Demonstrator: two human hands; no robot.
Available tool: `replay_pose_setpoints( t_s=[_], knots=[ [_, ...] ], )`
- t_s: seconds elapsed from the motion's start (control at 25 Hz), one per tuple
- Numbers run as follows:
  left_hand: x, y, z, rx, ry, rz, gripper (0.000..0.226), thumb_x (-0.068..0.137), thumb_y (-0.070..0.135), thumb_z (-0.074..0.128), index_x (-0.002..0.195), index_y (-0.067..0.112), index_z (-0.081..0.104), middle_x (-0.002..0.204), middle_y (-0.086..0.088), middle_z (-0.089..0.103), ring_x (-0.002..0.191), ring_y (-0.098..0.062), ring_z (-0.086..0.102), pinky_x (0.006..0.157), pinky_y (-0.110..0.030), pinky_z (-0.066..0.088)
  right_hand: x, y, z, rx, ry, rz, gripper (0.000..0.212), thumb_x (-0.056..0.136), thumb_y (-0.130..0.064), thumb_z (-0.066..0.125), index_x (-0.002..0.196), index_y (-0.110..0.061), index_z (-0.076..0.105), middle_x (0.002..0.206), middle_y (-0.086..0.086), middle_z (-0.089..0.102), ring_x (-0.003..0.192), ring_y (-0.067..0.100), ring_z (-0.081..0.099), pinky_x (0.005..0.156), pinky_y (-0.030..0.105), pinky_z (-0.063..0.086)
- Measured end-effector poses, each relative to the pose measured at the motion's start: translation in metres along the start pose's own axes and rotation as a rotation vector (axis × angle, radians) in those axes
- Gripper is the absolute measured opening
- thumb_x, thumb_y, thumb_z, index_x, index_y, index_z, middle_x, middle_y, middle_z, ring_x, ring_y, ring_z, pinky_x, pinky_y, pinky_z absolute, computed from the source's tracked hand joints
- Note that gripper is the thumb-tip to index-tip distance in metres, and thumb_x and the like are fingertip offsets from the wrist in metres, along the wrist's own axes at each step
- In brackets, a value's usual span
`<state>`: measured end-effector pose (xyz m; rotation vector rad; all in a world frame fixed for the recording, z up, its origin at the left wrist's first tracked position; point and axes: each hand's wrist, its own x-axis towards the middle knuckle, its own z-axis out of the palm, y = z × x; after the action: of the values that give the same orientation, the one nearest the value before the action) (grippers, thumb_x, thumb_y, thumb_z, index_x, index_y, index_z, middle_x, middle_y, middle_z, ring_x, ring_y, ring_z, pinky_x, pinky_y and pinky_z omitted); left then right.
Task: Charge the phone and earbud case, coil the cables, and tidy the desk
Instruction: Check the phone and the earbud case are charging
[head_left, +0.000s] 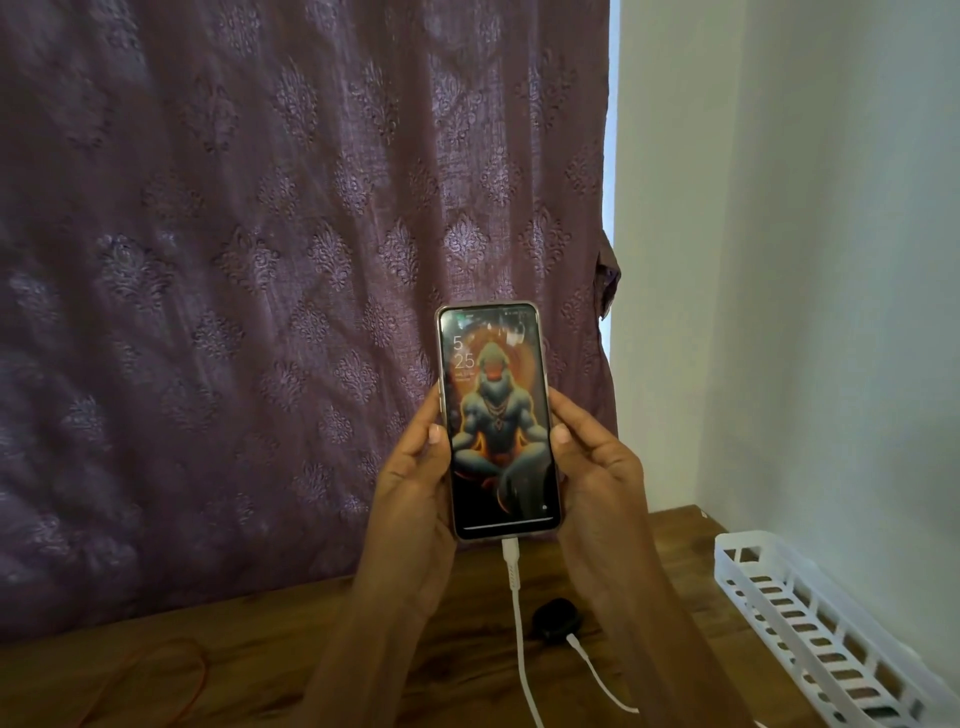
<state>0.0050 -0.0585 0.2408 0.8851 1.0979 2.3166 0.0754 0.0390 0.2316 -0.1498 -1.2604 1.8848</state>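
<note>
I hold a phone (496, 421) upright above the desk, its lock screen lit. My left hand (415, 488) grips its left edge and my right hand (597, 478) grips its right edge, thumbs on the screen sides. A white cable (517, 613) is plugged into the phone's bottom port and hangs down out of the frame. A black earbud case (555, 618) lies on the wooden desk (260, 649) below my hands, with a second white cable (597, 675) plugged into it. A thin orange cable (171, 670) loops on the desk at the left.
A white slotted plastic tray (810, 629) sits on the desk's right side by the white wall (805, 260). A purple patterned curtain (260, 260) hangs behind the desk.
</note>
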Motion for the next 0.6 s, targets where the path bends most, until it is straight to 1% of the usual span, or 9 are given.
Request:
replay_pose_setpoints(
  t_s=[0.12,0.28,0.4,0.48,0.6],
  knots=[
    [-0.0002,-0.0002,-0.0013,-0.006,0.015,-0.006,0.035,0.096,0.014,0.034,0.114,0.031,0.059,0.110,-0.005,0.070,0.095,-0.020,0.069,0.067,-0.028,0.058,0.0000,0.0010,0.0006,0.000,-0.009,0.007,0.027,0.094,-0.008,0.044,0.100,-0.024,0.065,0.087,-0.010,0.073,0.085,0.015,0.070,0.070,0.031,0.059],
    [0.0003,-0.0003,-0.0015,-0.005,0.016,-0.002,0.035,0.096,0.014,0.034,0.112,0.031,0.060,0.110,-0.005,0.070,0.096,-0.020,0.068,0.070,-0.029,0.058,0.0005,0.0017,0.0012,0.016,-0.015,0.016,0.028,0.094,-0.009,0.044,0.099,-0.025,0.065,0.093,-0.006,0.072,0.089,0.018,0.069,0.068,0.030,0.060],
    [0.0013,-0.0003,-0.0024,0.002,0.035,-0.007,0.034,0.096,0.013,0.035,0.111,0.031,0.060,0.107,-0.005,0.071,0.090,-0.018,0.070,0.067,-0.028,0.059,0.0006,0.0022,0.0018,0.012,-0.014,0.010,0.027,0.094,-0.008,0.044,0.099,-0.023,0.064,0.090,-0.008,0.071,0.079,0.010,0.070,0.061,0.023,0.058],
    [0.0017,-0.0009,-0.0039,0.005,0.037,-0.008,0.034,0.096,0.013,0.035,0.111,0.031,0.060,0.109,-0.005,0.070,0.093,-0.019,0.069,0.071,-0.029,0.059,0.0007,0.0030,0.0028,0.017,-0.010,0.009,0.026,0.093,-0.007,0.044,0.101,-0.022,0.063,0.089,-0.008,0.070,0.076,0.009,0.070,0.060,0.022,0.058],
    [0.0025,-0.0012,-0.0059,0.014,0.040,-0.008,0.034,0.096,0.013,0.035,0.115,0.030,0.058,0.112,-0.005,0.069,0.100,-0.021,0.067,0.078,-0.031,0.058,0.0008,0.0051,0.0038,0.017,-0.004,0.005,0.026,0.093,-0.008,0.045,0.100,-0.024,0.064,0.091,-0.008,0.071,0.081,0.012,0.070,0.064,0.024,0.059]
  ],
)
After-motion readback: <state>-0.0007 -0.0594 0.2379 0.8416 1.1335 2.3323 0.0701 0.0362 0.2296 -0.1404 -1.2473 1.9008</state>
